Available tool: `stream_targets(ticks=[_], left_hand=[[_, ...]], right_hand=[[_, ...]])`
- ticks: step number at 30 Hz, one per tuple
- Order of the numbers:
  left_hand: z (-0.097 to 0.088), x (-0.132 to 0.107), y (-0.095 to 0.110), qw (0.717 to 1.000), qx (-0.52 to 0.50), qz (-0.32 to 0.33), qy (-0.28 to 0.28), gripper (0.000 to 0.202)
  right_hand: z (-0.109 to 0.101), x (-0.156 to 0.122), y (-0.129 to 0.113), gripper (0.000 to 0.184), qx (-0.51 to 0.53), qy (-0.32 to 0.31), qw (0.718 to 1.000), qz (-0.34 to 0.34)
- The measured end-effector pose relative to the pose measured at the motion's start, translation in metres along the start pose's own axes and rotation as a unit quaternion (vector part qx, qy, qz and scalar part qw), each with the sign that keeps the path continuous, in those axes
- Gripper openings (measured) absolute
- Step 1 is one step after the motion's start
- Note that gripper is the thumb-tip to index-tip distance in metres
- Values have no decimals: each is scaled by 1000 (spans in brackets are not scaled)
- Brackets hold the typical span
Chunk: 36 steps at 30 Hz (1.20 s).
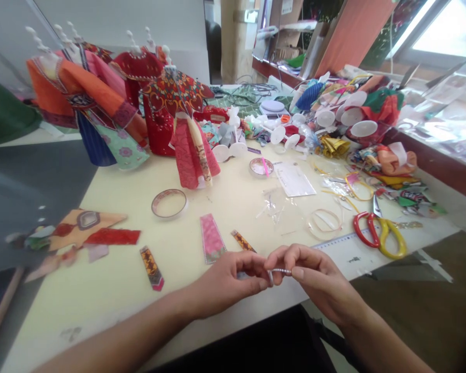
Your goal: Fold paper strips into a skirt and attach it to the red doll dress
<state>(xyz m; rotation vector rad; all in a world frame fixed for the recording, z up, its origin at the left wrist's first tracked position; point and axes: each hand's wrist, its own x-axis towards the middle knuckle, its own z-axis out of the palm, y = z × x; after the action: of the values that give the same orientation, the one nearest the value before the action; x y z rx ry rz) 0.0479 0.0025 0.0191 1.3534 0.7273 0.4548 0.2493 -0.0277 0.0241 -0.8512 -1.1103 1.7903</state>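
Observation:
My left hand (241,277) and my right hand (314,272) meet above the table's front edge, both closed. Between their fingertips runs a short strip of small white beads (281,271), pinched at each end. Part of the strip is hidden by the fingers. Just beyond my left hand lies a pink tapered fabric piece (210,235) with a pale edging. A narrow patterned strip (243,241) is partly covered by the hands. Another patterned strip (151,267) with a pink tip rests farther left.
Red-and-yellow-handled scissors (380,233) and a ruler (330,244) lie at right. Rolls of trim (169,203) sit mid-table. Dressed doll figures (89,109) stand at back left. Fabric scraps (97,228) lie at left; piled fabric and white discs (349,114) fill the back right.

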Motion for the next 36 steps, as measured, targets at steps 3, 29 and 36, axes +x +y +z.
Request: stream_targets(ticks=[3, 29, 36], left_hand=[[0, -2, -2, 996, -70, -46, 14, 10], [2, -4, -14, 990, -123, -63, 8, 17], [2, -3, -11, 993, -100, -66, -2, 17]], right_hand=[[-1, -3, 0, 9, -8, 1, 1000, 5], [5, -4, 2, 9, -43, -9, 999, -16], [6, -3, 2, 9, -63, -21, 998, -21]])
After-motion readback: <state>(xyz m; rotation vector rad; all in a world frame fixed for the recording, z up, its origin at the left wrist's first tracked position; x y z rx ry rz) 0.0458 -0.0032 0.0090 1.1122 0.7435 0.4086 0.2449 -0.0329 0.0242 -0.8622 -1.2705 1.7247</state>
